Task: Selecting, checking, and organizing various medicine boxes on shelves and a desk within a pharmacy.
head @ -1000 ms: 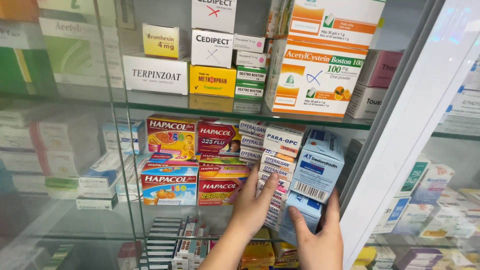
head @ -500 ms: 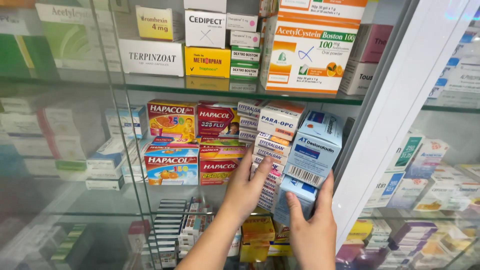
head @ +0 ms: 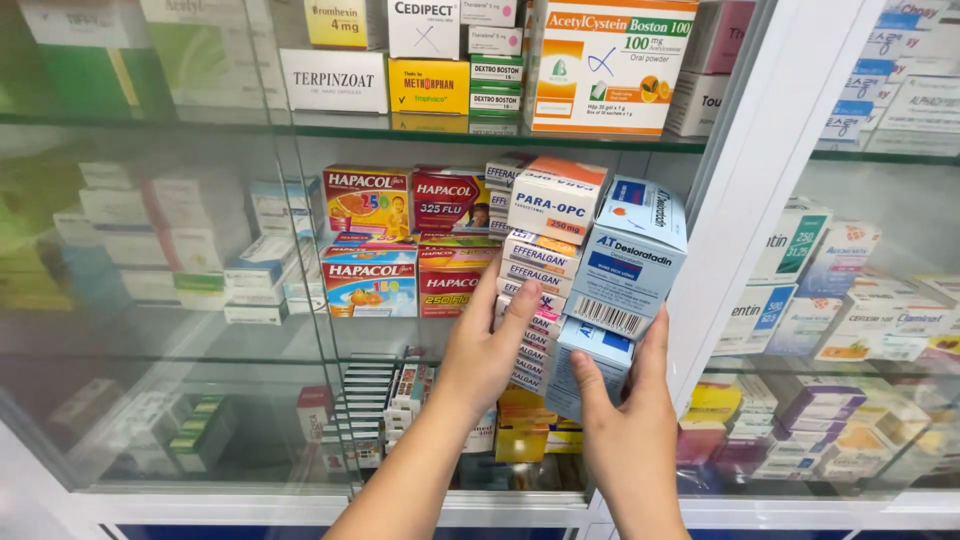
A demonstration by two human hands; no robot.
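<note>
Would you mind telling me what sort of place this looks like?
Most likely a pharmacy: a glass-shelved white display cabinet packed with small cardboard medicine boxes, and both hands steadying a stack of blue-and-white cartons.

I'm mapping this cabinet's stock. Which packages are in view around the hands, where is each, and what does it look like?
Light blue and white boxes: stacked, tilted, right hand underneath.
White and orange boxes: middle shelf stack, left hand against them.
Red boxes: left of that stack.
Large orange and white box: top shelf.
Yellow box: top shelf, centre.
</note>
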